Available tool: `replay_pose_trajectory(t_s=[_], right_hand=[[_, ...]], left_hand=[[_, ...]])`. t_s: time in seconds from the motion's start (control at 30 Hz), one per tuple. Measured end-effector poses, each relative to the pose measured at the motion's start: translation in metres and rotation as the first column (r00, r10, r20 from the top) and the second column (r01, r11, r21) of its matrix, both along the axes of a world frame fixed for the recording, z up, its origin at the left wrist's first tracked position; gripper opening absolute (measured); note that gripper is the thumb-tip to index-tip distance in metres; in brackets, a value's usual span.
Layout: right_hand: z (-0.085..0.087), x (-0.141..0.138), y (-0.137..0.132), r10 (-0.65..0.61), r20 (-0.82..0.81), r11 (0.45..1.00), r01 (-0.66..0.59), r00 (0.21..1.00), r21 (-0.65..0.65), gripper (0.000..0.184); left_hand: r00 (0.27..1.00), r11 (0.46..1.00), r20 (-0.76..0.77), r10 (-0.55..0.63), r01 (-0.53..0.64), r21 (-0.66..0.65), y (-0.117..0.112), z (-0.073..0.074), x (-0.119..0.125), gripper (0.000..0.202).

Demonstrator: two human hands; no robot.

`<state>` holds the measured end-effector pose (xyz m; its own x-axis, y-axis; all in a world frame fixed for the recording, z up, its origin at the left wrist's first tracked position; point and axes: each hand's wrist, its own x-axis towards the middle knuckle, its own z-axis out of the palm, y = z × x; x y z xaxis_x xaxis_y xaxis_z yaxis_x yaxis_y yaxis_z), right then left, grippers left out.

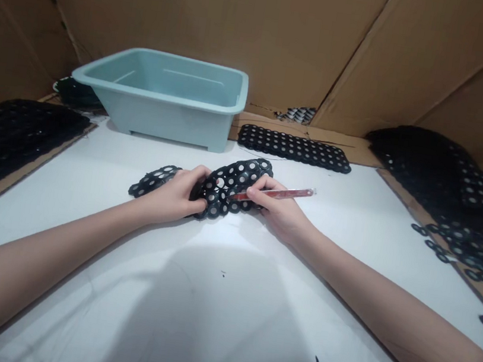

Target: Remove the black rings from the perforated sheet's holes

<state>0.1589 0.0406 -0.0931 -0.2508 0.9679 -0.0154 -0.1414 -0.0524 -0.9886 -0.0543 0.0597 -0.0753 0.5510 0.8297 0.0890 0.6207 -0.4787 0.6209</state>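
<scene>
Clenching a buckled, holed black strip (234, 183), left hand (172, 195) and right hand (276, 207) curl fingers (199, 178), the right's round a red tool (278, 193).

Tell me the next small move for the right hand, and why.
Probably lower the red tool until it lies nearer the black perforated sheet. The sheet buckles up off the white table between the left hand and the right hand, so a shallower angle seems less likely to snag it.
</scene>
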Motion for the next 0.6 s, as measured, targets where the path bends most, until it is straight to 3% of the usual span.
replay_pose_trajectory(t_s=[0.2, 0.47, 0.6], right_hand=[[-0.0003, -0.0098, -0.0069, -0.062, 0.148, 0.991, 0.043, 0.987, 0.126, 0.023], [-0.0012, -0.0102, -0.0061, -0.054, 0.078, 0.993, 0.045, 0.996, 0.108, 0.023], [0.0047, -0.0109, -0.0097, -0.092, 0.213, 0.987, 0.062, 0.973, 0.147, 0.021]], left_hand=[[0.999, 0.998, 0.001, 0.042, -0.042, 0.054, -0.0091, -0.0010, 0.0068, 0.027], [0.995, 1.000, 0.102, 0.008, -0.009, 0.005, -0.0099, 0.0010, 0.0096, 0.024], [0.997, 0.999, 0.071, 0.037, -0.038, 0.017, -0.0102, -0.0014, 0.0091, 0.026]])
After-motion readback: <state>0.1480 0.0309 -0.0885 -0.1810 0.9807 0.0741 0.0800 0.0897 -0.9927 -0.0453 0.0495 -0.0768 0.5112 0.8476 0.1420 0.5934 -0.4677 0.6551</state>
